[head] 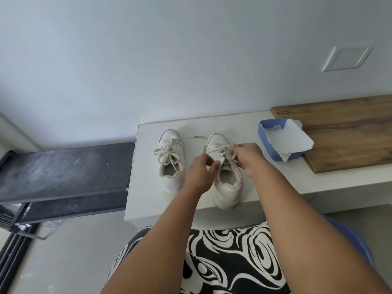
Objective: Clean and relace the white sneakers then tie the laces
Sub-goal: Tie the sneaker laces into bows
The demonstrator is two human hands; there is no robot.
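Observation:
Two white sneakers stand side by side on a white table [148,194], toes pointing away from me. The left sneaker [170,160] is laced and tied in a bow. Over the lacing of the right sneaker [228,183] both my hands work. My right hand [247,154] pinches a white lace at the sneaker's right side. My left hand [200,170] has curled fingers at the sneaker's left eyelets; what it grips is hidden by the fingers. A loose lace end [196,137] lies on the table between the two toes.
A blue tray [268,145] lined with white paper sits right of the sneakers, partly on a wooden board [343,132]. A dark dusty bench [63,172] stands left of the table. A wall rises behind. My patterned lap is below, near a blue seat.

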